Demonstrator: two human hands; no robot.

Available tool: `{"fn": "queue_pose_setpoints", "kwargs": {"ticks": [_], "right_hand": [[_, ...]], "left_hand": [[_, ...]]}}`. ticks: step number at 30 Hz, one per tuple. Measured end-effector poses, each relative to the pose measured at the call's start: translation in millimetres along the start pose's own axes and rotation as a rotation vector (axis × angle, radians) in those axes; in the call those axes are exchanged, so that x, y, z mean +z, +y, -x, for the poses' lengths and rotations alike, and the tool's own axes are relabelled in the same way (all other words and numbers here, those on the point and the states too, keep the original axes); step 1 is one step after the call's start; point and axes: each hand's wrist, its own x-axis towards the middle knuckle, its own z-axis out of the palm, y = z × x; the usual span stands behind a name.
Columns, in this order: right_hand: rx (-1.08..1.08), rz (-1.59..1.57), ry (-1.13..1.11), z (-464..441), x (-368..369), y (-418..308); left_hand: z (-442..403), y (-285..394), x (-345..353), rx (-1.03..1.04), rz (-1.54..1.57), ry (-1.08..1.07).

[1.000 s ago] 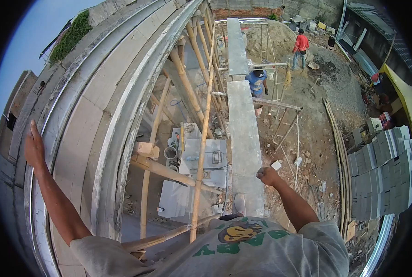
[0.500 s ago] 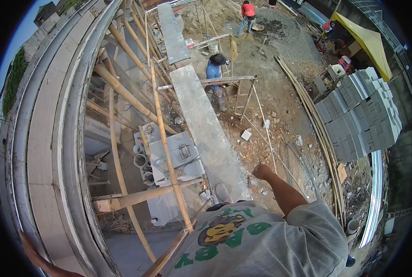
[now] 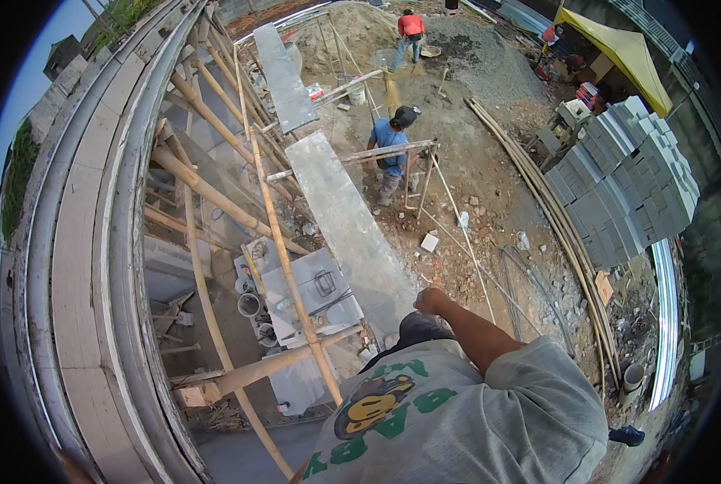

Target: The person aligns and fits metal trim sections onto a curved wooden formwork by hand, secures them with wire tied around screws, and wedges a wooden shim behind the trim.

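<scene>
My right hand is closed in a fist in front of my body, above the near end of the long grey plank. Nothing shows sticking out of it. My left hand is barely visible at the dark lower left edge, beside the concrete beam; its fingers are hidden. Below me are my grey printed shirt and a dark-clad knee, bent over the plank. A bamboo pole runs up along the plank's left side.
A worker in blue stands by the scaffold frame; another in red is farther back. Grey blocks and long bamboo poles lie to the right. White panels and buckets are below, left of the plank.
My view has shifted, and my knee has come forward over the plank. My right fist is nearer my body. My left hand has dropped mostly out of view. The blue-clad worker has turned and straightened.
</scene>
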Motion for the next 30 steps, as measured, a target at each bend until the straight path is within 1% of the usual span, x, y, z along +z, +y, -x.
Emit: {"fn": "queue_pose_setpoints", "kwargs": {"ticks": [1,4,6,7,10,11,13,14,15,16,18,20,21,22,23,24,25,26,27,29,30], "right_hand": [[0.032,-0.013,0.006,0,0,8],[0.15,-0.022,-0.065,1,4,36],[0.12,0.071,-0.112,-7,17,67],[0.1,0.12,-0.132,-17,18,75],[0.173,0.101,-0.097,-39,-10,76],[0.154,0.11,-0.104,-66,-4,88],[0.164,0.044,-0.021,-77,-40,68],[0.17,-0.003,0.019,-85,-58,51],[0.171,-0.053,0.013,-105,-64,45],[0.154,-0.085,0.034,-112,-71,35],[0.129,-0.14,0.095,-131,-93,17],[0.107,-0.277,0.14,-130,-112,5],[0.094,-0.241,0.147,-121,-128,-4],[0.107,-0.244,0.155,-116,-139,-3],[0.119,-0.245,0.157,-112,-146,1],[0.131,-0.244,0.152,-107,-147,8],[0.113,-0.166,0.14,-117,-131,34],[0.169,-0.107,0.124,-112,-124,55],[0.221,-0.045,0.109,-106,-122,74],[0.207,0.168,0.024,-71,-133,101],[0.366,-0.012,0.043,-58,-136,111]], "left_hand": [[-4,4,0,0.007,0.011,0.003],[-19,23,2,0.036,0.076,0.021],[-33,42,1,0.064,0.156,0.047],[-40,55,-1,0.091,0.208,0.061],[-60,113,-5,0.221,0.439,0.103],[-64,141,-3,0.292,0.532,0.103],[-66,207,11,0.459,0.749,0.073],[-65,251,20,0.575,0.895,0.034],[-53,302,31,0.644,0.974,-0.009],[-32,352,43,0.675,1.021,-0.054],[63,468,59,0.64,0.961,-0.083],[129,540,108,0.746,1.036,-0.299],[178,570,123,0.734,1.047,-0.372],[211,590,153,0.739,1.058,-0.543],[241,603,198,0.783,1.034,-0.665],[274,608,226,0.871,0.918,-0.787],[313,610,240,0.893,0.81,-0.878],[348,603,288,0.966,0.855,-0.932],[382,597,296,0.938,0.784,-1.117],[440,580,325,1.021,0.687,-1.343],[456,577,320,1.065,0.622,-1.476]]}}
